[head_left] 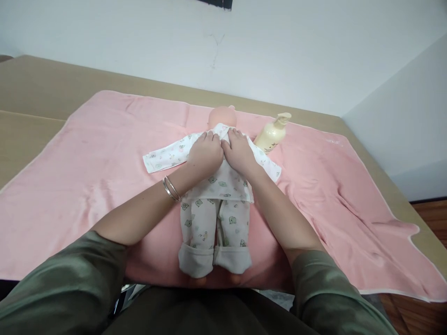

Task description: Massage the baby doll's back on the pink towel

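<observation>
A baby doll (222, 118) lies on its back or front, which I cannot tell, with its head away from me. It wears a white printed shirt (223, 188) and matching trousers (232, 223) with turned-up cuffs. At the upper part of the shirt, my left hand (206, 151) has its fingers curled into the cloth near the collar. Close beside it, my right hand (240, 151) pinches the other side of the neckline, thumb toward the left hand. The fingertips are partly hidden. Both sleeves are spread outward.
Under the doll spreads a pink blanket (115, 139) over a tan table (45, 79). A cream pump bottle (271, 135) stands tilted in view by the right sleeve. A white wall (139, 42) rises behind the table.
</observation>
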{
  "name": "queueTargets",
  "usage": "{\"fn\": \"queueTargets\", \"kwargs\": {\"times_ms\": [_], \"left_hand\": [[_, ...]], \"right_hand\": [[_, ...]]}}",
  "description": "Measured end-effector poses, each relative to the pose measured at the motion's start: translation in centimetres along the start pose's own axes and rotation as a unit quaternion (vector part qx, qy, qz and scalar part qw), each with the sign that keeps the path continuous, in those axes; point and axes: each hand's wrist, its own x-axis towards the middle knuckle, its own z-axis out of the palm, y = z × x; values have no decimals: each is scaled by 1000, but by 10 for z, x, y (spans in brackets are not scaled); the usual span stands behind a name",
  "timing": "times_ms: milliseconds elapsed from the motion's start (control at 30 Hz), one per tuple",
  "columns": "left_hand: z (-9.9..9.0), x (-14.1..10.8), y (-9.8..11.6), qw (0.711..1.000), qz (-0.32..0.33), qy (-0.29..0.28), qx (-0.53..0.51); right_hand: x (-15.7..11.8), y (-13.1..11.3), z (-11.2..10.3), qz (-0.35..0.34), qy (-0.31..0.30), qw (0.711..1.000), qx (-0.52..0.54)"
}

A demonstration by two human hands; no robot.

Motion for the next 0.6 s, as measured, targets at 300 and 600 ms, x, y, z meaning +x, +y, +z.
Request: {"fn": "queueTargets", "kwargs": {"times_ms": [300, 600], "left_hand": [[2, 14, -21, 998, -52, -39, -15], [5, -13, 4, 996, 31, -43, 67]], "right_hand": [[-11, -12, -8, -15, 4, 1000, -13], [5, 11, -2, -51, 12, 999, 16]]}}
